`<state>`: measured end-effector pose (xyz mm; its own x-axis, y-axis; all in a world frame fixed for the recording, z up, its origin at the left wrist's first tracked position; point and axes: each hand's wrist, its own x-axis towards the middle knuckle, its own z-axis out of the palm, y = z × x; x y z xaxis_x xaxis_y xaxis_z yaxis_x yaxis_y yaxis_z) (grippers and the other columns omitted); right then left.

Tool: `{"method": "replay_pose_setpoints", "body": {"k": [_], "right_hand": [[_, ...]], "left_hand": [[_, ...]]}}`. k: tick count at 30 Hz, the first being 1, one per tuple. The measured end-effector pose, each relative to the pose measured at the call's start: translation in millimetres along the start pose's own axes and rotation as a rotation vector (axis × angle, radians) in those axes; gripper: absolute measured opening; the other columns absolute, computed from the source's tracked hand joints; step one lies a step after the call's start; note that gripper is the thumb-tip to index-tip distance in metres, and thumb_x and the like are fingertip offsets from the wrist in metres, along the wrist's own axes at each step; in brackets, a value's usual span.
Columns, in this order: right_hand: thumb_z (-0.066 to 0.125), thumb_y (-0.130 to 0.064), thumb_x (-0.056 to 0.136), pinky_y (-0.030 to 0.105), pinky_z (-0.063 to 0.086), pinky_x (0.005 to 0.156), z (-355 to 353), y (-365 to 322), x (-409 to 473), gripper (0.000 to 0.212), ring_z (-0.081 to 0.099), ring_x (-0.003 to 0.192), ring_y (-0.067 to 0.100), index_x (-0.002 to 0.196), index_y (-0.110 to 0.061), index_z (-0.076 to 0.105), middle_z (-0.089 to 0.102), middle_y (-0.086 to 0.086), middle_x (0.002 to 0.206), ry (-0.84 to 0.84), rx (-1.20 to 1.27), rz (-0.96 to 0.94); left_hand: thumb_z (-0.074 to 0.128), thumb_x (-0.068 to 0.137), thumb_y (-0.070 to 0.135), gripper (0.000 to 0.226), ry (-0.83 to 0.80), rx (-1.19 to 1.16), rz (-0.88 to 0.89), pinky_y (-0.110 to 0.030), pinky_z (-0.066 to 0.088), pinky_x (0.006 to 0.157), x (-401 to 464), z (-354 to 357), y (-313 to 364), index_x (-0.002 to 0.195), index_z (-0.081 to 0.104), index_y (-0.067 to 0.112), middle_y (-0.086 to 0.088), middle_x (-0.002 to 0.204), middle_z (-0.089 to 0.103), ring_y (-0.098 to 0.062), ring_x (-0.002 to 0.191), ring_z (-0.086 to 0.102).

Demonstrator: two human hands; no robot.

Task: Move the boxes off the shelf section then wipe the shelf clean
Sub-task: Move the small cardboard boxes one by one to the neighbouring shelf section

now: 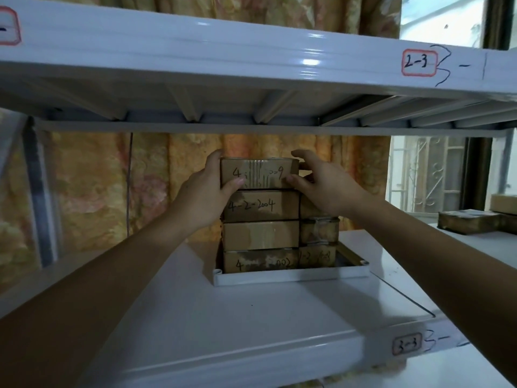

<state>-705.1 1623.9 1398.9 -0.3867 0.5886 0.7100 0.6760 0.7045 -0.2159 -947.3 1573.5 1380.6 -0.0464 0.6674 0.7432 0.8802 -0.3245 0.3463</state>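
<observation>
White metal shelving fills our view, with a patterned orange-gold curtain [92, 191] hanging behind it. Across the top of the frame runs the upper shelf [223, 60], and at its right end sits a red-bordered label [419, 63] reading "2-3". Across the lower half lies the shelf [237, 312] we are working on, with a label [407, 343] reading "3-3" on its front edge at lower right.

At the centre of the frame we see a stack of boxes [260, 219], brown cardboard, four high, standing in a shallow white tray [279, 277] on the shelf. A shorter stack [319, 239] stands just to its right in the same tray, partly hidden by our right wrist. The second box down reads "4-2-2004".

Both our hands are on the top box [258, 172]. The left hand [208, 191] has its grip on the box's left end, fingers over the top edge and thumb pressed on the front face. The right hand [321, 186] has its grip at the right end, thumb on the front face and fingers curled over the top corner.

At the far right of the frame, more boxes [472, 221] lie on a neighbouring shelf, in front of a window with a metal grille [428, 175].
</observation>
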Motion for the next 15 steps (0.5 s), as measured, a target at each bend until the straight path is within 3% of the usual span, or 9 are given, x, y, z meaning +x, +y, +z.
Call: {"method": "replay_pose_setpoints", "body": {"k": [2, 6, 11, 15], "right_hand": [[0.053, -0.044, 0.097, 0.035, 0.05, 0.092, -3.9, -0.7, -3.9, 0.061, 0.058, 0.12, 0.023, 0.151, -0.023, 0.03, 0.055, 0.007, 0.141, -0.025, -0.047, -0.034], [0.051, -0.041, 0.099, 0.034, 0.042, 0.097, -13.3, -4.3, -12.8, 0.064, 0.049, 0.13, 0.025, 0.154, -0.026, 0.023, 0.048, 0.007, 0.147, -0.051, -0.159, -0.079], [0.049, -0.044, 0.099, 0.027, 0.038, 0.094, -32.2, -2.0, -31.7, 0.065, 0.05, 0.128, 0.024, 0.155, -0.03, 0.019, 0.038, 0.004, 0.154, -0.044, -0.19, -0.124], [0.049, -0.042, 0.099, 0.038, 0.047, 0.097, -53.5, 8.9, -56.7, 0.065, 0.056, 0.12, 0.023, 0.154, -0.032, 0.018, 0.036, 0.001, 0.155, -0.094, -0.209, -0.172]], "left_hand": [[0.051, 0.096, 0.051, 0.067, 0.009, 0.103, 0.04, -0.035, 0.046, 0.092, -1.1, -8.0, 4.6, 0.15, 0.028, 0.018, -0.006, 0.14, 0.053, -0.025, 0.122, 0.053], [0.046, 0.097, 0.052, 0.065, 0.103, 0.39, 0.244, -0.04, 0.028, 0.114, -2.3, -21.0, 23.3, 0.149, 0.034, 0.015, -0.008, 0.158, 0.031, -0.024, 0.143, 0.03], [0.045, 0.099, 0.049, 0.059, 0.108, 0.548, 0.404, -0.038, 0.019, 0.117, -7.8, -13.4, 59.7, 0.146, 0.04, 0.015, -0.006, 0.154, 0.038, -0.022, 0.143, 0.03], [0.044, 0.099, 0.047, 0.057, 0.057, 0.544, 0.431, -0.035, 0.017, 0.116, -22.6, 7.8, 94.2, 0.148, 0.039, 0.018, -0.002, 0.155, 0.036, -0.019, 0.144, 0.028]]}}
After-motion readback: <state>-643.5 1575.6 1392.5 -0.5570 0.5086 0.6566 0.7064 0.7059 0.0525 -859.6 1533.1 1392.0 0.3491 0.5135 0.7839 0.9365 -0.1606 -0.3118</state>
